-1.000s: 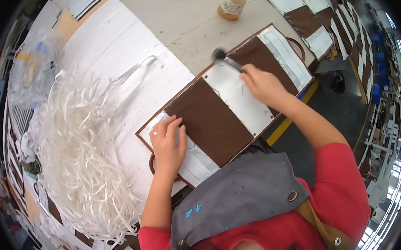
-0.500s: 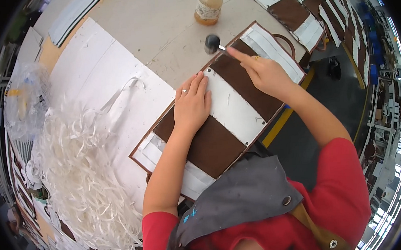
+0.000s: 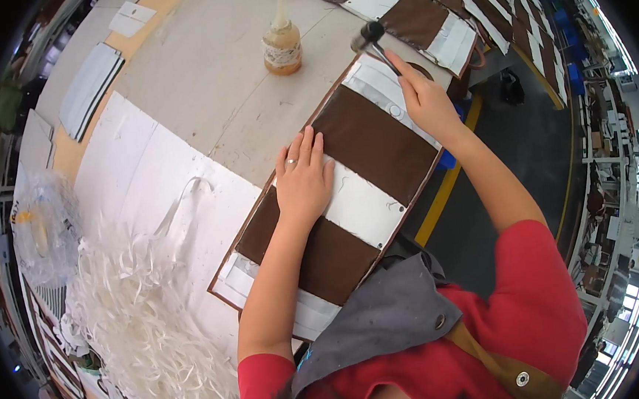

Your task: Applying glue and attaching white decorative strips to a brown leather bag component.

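- Nearest, at the lower edge, I saw the wearer's grey apron (image 3: 376, 321) over a red top (image 3: 525, 281).
- Just beyond it lay the brown-and-white panel (image 3: 379, 147), slanted from lower left to upper right along the edge of the worktable (image 3: 206, 66).
- On this panel the left hand (image 3: 304, 189) rested flat, palm down, its fingers almost together and its thumb slightly apart; the fingertips reached the panel's far long edge.
- To the left I observed a tangled heap of white ribbon (image 3: 150, 322), spilling across a white sheet (image 3: 145, 145).
- The right hand (image 3: 431, 106) was wrapped around the handle of a small hammer (image 3: 375, 46), index finger laid along it. The head stood over the panel's upper-right end; I could not tell whether it touched.
- Farther off, a glue-coloured bottle (image 3: 282, 50) stood upright, its nozzle pointing up.
- At upper right I noted more brown-and-white panels (image 3: 414, 18), overlapping.
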